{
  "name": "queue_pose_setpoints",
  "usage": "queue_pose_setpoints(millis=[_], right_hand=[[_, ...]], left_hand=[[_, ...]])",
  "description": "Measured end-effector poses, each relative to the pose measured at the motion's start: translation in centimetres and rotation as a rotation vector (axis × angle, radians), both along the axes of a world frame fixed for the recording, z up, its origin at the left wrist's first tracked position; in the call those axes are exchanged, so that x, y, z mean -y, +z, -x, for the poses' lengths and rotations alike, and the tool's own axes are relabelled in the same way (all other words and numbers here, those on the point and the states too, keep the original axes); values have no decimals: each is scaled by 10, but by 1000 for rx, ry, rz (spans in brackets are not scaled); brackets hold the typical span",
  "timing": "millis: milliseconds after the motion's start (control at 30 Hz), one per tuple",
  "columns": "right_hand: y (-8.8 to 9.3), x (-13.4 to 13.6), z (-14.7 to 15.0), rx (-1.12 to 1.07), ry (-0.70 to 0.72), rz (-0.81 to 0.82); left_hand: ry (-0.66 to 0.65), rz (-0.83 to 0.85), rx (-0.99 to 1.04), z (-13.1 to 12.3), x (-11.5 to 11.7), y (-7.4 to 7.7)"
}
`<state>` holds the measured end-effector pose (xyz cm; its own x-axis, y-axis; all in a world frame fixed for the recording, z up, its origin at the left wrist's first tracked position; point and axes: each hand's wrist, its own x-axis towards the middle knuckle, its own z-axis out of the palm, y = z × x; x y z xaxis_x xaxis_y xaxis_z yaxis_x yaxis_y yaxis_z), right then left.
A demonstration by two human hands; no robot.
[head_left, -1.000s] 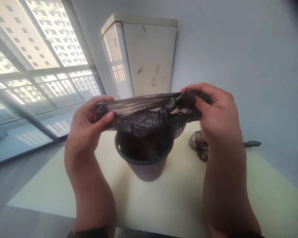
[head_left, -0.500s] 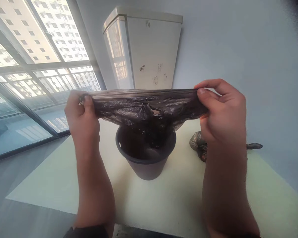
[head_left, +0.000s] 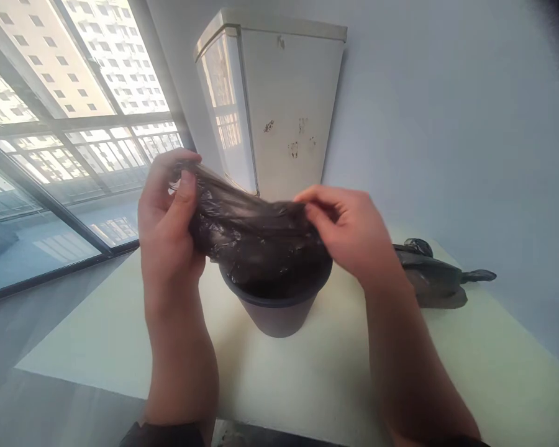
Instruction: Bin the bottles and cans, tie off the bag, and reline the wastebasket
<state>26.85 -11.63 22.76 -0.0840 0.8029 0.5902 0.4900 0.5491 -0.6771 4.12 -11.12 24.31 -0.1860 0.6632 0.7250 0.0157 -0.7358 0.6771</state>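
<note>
- Gripping the left end of a black plastic bag [head_left: 261, 239], the left hand [head_left: 170, 217] has its thumb on the near side of the film and its fingers folded behind.
- Right hand [head_left: 347, 230]: pinches the right end of the bag between thumb and fingers, the grip narrow.
- Bag position: stretched between both hands above the mouth of a dark bin [head_left: 279, 316]; its upper edge slopes down from left to right. Contact between film and rim cannot be confirmed.
- Bin position: upright on a pale table [head_left: 97, 360], between the two forearms.
- Right side of table: a dark plastic bundle [head_left: 435, 282] lies beyond the right forearm, which hides part of it; a narrow tail points right.
- Far side: a white cabinet [head_left: 293, 93] with dark marks on its front stands against a plain wall [head_left: 447, 124].
- Far left: a framed window [head_left: 86, 133] shows buildings outside.
</note>
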Motion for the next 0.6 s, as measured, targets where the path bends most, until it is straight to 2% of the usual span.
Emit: queue_pose_setpoints(millis=[133,167,233,333,367,467,600], right_hand=[[2,-7,-18,-339,-127,-53],[4,-5,-21,-398,-130,-68],[10,3,-27,-444,-115,-87],[19,19,-33,-357,-27,-139],[21,23,-35,-306,2,-164],[20,25,-43,-129,8,-256],[12,11,-51,185,-123,-344]], left_hand=[[-24,76,-117,4,4,0],[-1,70,-152,4,4,1],[126,-3,-201,3,4,4],[411,-135,-257,3,3,9],[470,-151,-278,4,3,9],[483,-180,-321,12,4,9],[485,-153,-390,21,8,5]])
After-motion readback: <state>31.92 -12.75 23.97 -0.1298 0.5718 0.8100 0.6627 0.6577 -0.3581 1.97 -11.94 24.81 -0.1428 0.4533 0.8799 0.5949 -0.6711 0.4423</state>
